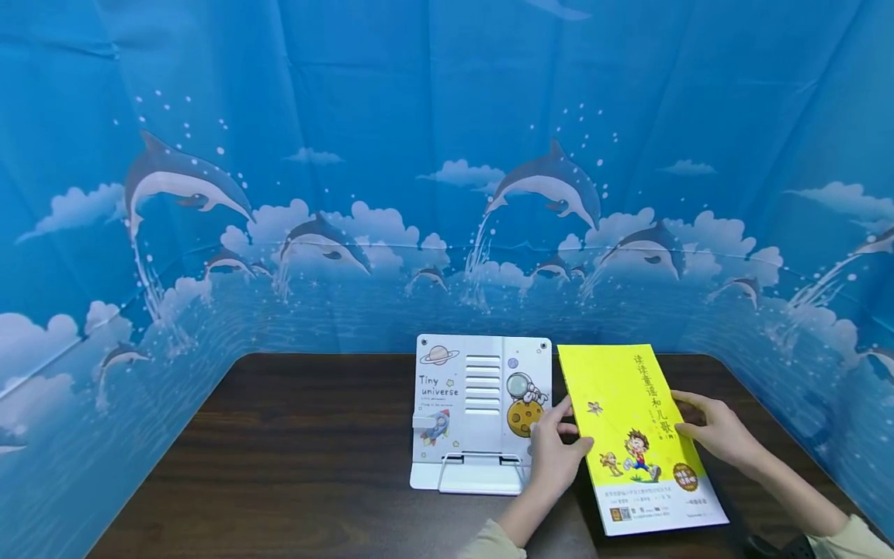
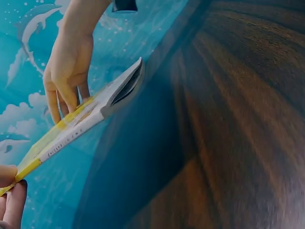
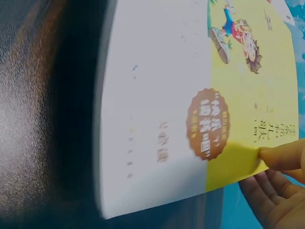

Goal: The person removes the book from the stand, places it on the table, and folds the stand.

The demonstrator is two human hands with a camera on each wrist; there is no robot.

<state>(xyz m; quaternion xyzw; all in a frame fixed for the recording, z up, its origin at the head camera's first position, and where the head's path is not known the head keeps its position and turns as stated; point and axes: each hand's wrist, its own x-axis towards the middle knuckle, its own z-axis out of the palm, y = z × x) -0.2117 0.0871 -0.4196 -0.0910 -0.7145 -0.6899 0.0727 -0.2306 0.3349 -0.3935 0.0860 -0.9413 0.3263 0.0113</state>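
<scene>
Yellow-and-white paperback book [image 1: 618, 400] hung above the dark wooden desk [image 1: 279, 458], left hand [image 1: 556, 458] and right hand [image 1: 722, 433] pinching its edges; I feared a leftward swing could knock the white cartoon-printed bookstand [image 1: 482, 427]!

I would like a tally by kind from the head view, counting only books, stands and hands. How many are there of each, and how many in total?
Book, yellow and white: 1
Stand, white with space pictures: 1
Left hand and right hand, both holding the book: 2
Total: 4
</scene>
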